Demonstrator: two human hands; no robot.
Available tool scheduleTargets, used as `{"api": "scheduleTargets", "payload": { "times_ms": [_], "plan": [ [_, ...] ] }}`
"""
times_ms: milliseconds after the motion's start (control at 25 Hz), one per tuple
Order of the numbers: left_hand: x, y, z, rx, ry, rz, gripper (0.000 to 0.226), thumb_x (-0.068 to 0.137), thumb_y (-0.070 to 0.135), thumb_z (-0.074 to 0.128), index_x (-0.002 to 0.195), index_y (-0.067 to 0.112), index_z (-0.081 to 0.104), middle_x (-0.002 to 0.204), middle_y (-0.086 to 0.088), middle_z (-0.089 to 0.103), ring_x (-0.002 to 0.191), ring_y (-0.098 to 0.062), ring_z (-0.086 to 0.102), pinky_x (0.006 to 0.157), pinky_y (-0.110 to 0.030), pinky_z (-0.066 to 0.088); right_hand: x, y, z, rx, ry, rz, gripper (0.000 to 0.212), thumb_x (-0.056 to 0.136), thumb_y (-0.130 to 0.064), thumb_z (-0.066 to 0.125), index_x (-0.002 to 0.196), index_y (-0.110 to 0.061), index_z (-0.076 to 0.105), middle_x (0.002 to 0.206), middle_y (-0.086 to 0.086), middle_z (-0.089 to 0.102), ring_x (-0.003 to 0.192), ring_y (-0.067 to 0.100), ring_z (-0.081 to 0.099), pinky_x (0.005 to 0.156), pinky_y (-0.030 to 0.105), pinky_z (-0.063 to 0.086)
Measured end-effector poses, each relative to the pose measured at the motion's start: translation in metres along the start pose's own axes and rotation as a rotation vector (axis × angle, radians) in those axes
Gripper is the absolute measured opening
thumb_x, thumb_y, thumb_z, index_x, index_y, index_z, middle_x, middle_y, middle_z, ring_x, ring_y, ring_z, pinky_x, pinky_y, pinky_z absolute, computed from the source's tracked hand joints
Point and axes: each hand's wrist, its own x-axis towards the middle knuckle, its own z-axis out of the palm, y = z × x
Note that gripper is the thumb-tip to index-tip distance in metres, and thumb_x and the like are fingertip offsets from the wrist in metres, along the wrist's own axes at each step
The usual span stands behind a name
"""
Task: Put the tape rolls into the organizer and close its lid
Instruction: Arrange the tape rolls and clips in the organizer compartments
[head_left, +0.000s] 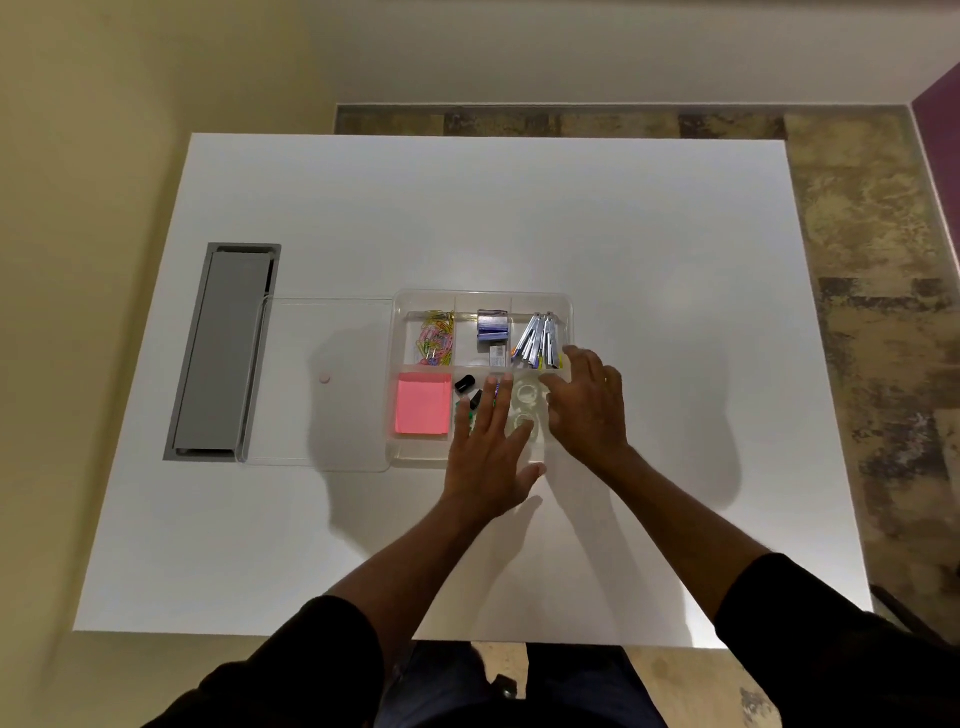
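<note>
a person's two bare hands hover over a clear plastic organizer (483, 299) at the middle of a white desk (623, 234), where two clear tape rolls (524, 395) already lie in its near-right compartment, one just beyond the other. the left hand (488, 457) is spread flat with fingers apart above the near edge, its grip fully open and holding nothing; the right hand (589, 405) is likewise open and empty, fingers loosely curved just right of the rolls. the transparent lid (322, 332) lies flat on the desk just left of the organizer, its far-left corner overlapping a grey cable hatch (218, 353), a small pink knob (324, 379) near its middle. other compartments hold coloured paper clips (436, 338), staple boxes (491, 327), a bundle of pens (540, 338), pink sticky notes (423, 405) and black binder clips (465, 384). with the rolls in place, what remains is likely the lid. it looks light, stiff and smooth, so probably slippery; holding it by its two long edges, or by the knob, should give the surest hold, lowering it square so it seats on the rim. the rolls are light and rigid, easily pinched through the core. no brand, label or writing is readable; the print on the staple boxes is too small to tell.
</note>
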Motion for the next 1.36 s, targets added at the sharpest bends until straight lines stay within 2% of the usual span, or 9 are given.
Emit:
{"api": "scheduleTargets", "payload": {
  "times_ms": [40, 120, 360, 520, 680, 800, 1000, 1120, 1360],
  "plan": [
    [0.004, 0.001, 0.003, 0.022, -0.018, 0.012, 0.069, 0.098, 0.073, 0.048, 0.150, 0.028, 0.056, 0.181, -0.018, -0.006, 0.168, -0.040, -0.010, 0.132, -0.067, 0.006, -0.001, 0.003, 0.001, -0.003, -0.017, 0.000, 0.031, 0.098, -0.038, 0.070, 0.128, -0.029, 0.072, 0.165, 0.015, 0.045, 0.156, 0.036, 0.038, 0.120, 0.054, 0.039],
    [0.011, 0.001, 0.009, 0.037, -0.078, 0.008, 0.079, 0.096, 0.082, 0.039, 0.155, 0.030, 0.052, 0.179, -0.016, -0.019, 0.166, -0.037, -0.021, 0.132, -0.067, 0.000, -0.002, 0.007, 0.004, -0.008, -0.041, -0.010, 0.031, 0.101, -0.043, 0.064, 0.130, -0.036, 0.071, 0.176, 0.014, 0.027, 0.166, 0.035, 0.020, 0.129, 0.058, 0.025],
    [0.016, 0.000, 0.025, 0.041, -0.142, -0.068, 0.102, 0.091, 0.092, 0.025, 0.170, 0.028, 0.024, 0.178, -0.014, -0.025, 0.165, -0.034, -0.027, 0.132, -0.067, -0.005, -0.008, 0.011, 0.014, -0.104, -0.074, -0.138, 0.031, 0.104, -0.048, 0.055, 0.129, -0.042, 0.072, 0.181, 0.008, 0.008, 0.169, 0.030, 0.003, 0.131, 0.062, 0.014],
    [0.014, 0.002, 0.027, -0.013, -0.144, -0.100, 0.103, 0.090, 0.094, 0.023, 0.171, 0.030, 0.023, 0.176, -0.013, -0.029, 0.164, -0.034, -0.029, 0.132, -0.066, -0.009, -0.005, 0.012, 0.015, -0.122, -0.085, -0.161, 0.034, 0.106, -0.051, 0.048, 0.130, -0.044, 0.071, 0.181, 0.006, 0.005, 0.169, 0.030, 0.001, 0.131, 0.065, 0.013],
    [0.013, 0.004, 0.026, -0.015, -0.149, -0.110, 0.104, 0.089, 0.094, 0.022, 0.170, 0.029, 0.027, 0.175, -0.012, -0.031, 0.164, -0.034, -0.030, 0.132, -0.066, -0.008, -0.003, 0.012, 0.014, -0.121, -0.081, -0.172, 0.034, 0.105, -0.052, 0.050, 0.130, -0.044, 0.072, 0.180, 0.007, 0.007, 0.169, 0.031, 0.003, 0.130, 0.067, 0.014],
    [0.013, 0.003, 0.027, -0.021, -0.150, -0.108, 0.103, 0.089, 0.094, 0.023, 0.171, 0.031, 0.022, 0.175, -0.012, -0.030, 0.164, -0.034, -0.029, 0.132, -0.066, -0.007, -0.005, 0.013, 0.014, -0.095, -0.062, -0.136, 0.035, 0.106, -0.051, 0.049, 0.133, -0.043, 0.070, 0.180, 0.008, 0.011, 0.169, 0.031, 0.007, 0.130, 0.065, 0.014],
    [0.009, 0.001, 0.029, -0.021, -0.110, -0.093, 0.098, 0.091, 0.092, 0.026, 0.170, 0.034, 0.026, 0.179, -0.013, -0.021, 0.166, -0.034, -0.025, 0.133, -0.065, -0.006, -0.011, 0.014, 0.018, -0.032, 0.001, -0.023, 0.024, 0.101, -0.041, 0.060, 0.099, -0.028, 0.080, 0.178, 0.011, 0.020, 0.168, 0.030, 0.014, 0.130, 0.063, 0.017],
    [0.008, 0.001, 0.028, -0.016, -0.109, -0.079, 0.098, 0.092, 0.091, 0.027, 0.170, 0.032, 0.024, 0.179, -0.014, -0.020, 0.165, -0.034, -0.025, 0.134, -0.064, -0.005, -0.010, 0.011, 0.019, -0.036, -0.065, -0.056, 0.032, 0.104, -0.049, 0.054, 0.106, -0.032, 0.081, 0.180, 0.007, 0.013, 0.169, 0.029, 0.006, 0.131, 0.063, 0.012],
    [0.009, 0.001, 0.021, -0.021, -0.160, -0.073, 0.097, 0.093, 0.089, 0.030, 0.169, 0.029, 0.028, 0.179, -0.015, -0.021, 0.165, -0.035, -0.025, 0.135, -0.062, -0.001, -0.006, 0.007, 0.017, -0.035, -0.105, -0.044, 0.033, 0.107, -0.050, 0.051, 0.116, -0.035, 0.078, 0.180, 0.007, 0.008, 0.169, 0.029, 0.002, 0.132, 0.063, 0.010]
  ]
}}
